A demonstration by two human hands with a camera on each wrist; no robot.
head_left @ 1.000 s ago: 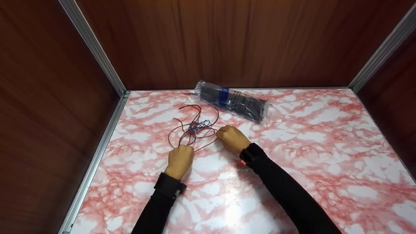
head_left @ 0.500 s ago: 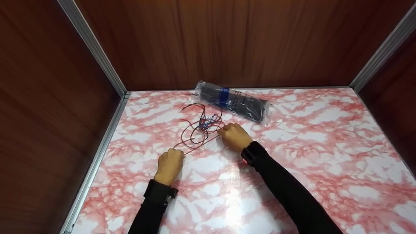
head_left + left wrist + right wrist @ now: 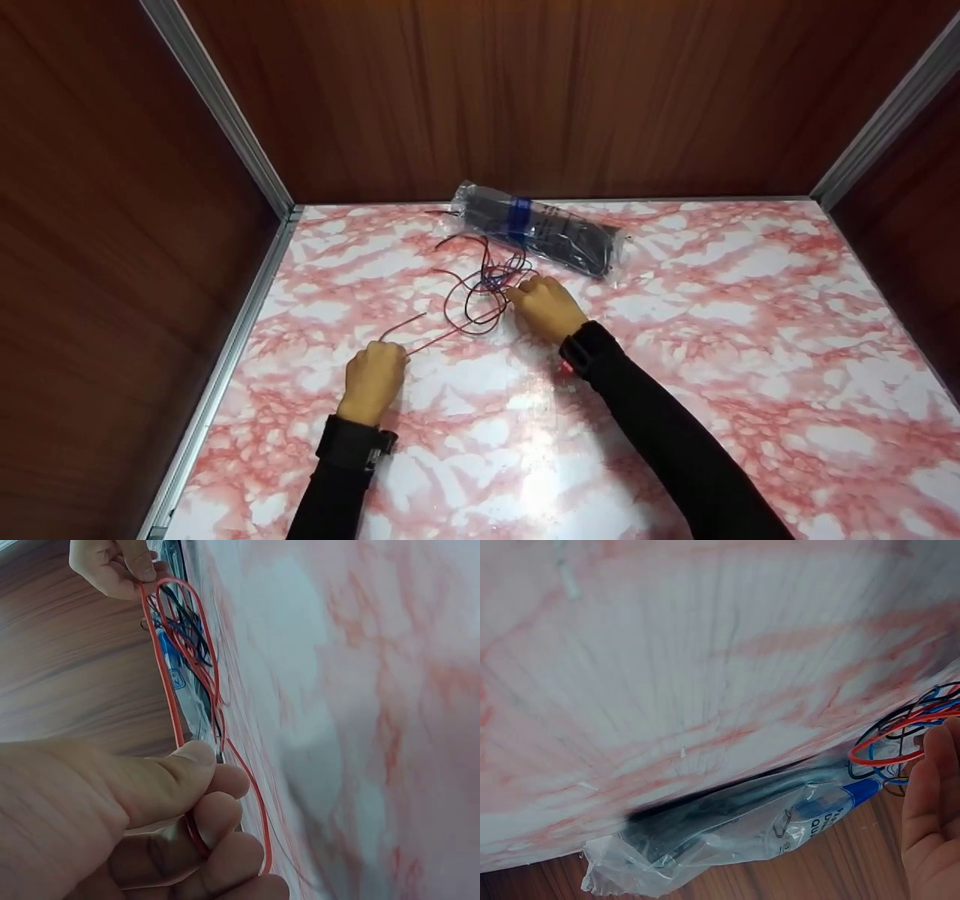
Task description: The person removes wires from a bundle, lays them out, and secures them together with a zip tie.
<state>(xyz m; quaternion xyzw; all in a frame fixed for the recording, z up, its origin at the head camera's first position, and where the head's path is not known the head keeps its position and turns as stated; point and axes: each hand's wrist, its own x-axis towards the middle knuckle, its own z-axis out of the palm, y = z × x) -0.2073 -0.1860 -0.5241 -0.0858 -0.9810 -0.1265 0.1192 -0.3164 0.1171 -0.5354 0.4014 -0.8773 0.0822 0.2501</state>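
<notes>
My left hand (image 3: 373, 382) pinches a red wire (image 3: 169, 690) between thumb and curled fingers, and a loose end of it sticks out past the fingers. From there the wire runs taut to my right hand (image 3: 547, 306), which grips it beside a tangled bundle of red, black and blue wires (image 3: 493, 281). In the left wrist view the red wire loops at the right hand's fingertips. The right wrist view shows only part of the right hand (image 3: 934, 817), at the right edge, with red, blue and black wires at its fingers.
A clear plastic bag (image 3: 536, 229) with several black cable ties and a blue band lies just behind the wires. The table (image 3: 712, 375) has a red and white marbled top. Brown wood panels (image 3: 525, 97) with metal edging stand at the back and both sides.
My left hand has moved left and slightly toward me, drawing the red wire out of the tangle. The bundle has shifted right toward my right hand, which has edged slightly away from me.
</notes>
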